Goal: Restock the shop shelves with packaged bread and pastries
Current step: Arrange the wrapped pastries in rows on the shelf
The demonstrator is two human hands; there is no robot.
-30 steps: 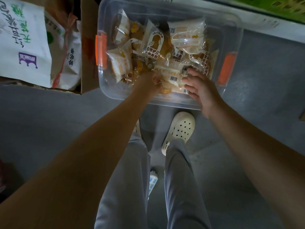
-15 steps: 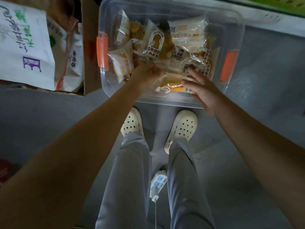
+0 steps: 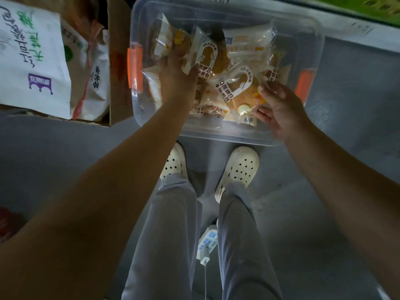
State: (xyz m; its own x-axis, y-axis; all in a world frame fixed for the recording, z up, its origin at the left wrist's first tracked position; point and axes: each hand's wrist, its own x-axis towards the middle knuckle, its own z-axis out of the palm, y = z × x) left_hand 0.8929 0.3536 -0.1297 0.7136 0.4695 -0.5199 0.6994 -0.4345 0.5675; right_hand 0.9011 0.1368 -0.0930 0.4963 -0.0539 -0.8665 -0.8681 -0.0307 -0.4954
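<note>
The right hand (image 3: 279, 109) pinches a clear pack (image 3: 236, 92) of bread by its right edge, thumb on top and fingers curled under, the pack tilted just above the near right part of the bin (image 3: 216, 136). The left hand (image 3: 175, 83) reaches into the bin's left side, its back to the camera and thumb spread. Its fingers lie among the other packs (image 3: 244, 44), and I cannot tell whether they grip one. These packs lie heaped across the bin's floor, overlapping. The bin is clear plastic with an orange latch (image 3: 134, 70) at each end and stands on a grey floor (image 3: 65, 152). Just left of it is a cardboard box (image 3: 118, 61) holding printed paper bags (image 3: 32, 61). Below the bin's near wall are white clogs (image 3: 240, 167) and grey trousers (image 3: 168, 234), with a white power strip (image 3: 207, 241) on the floor between the legs. A green crate (image 3: 372, 3) shows at top right.
</note>
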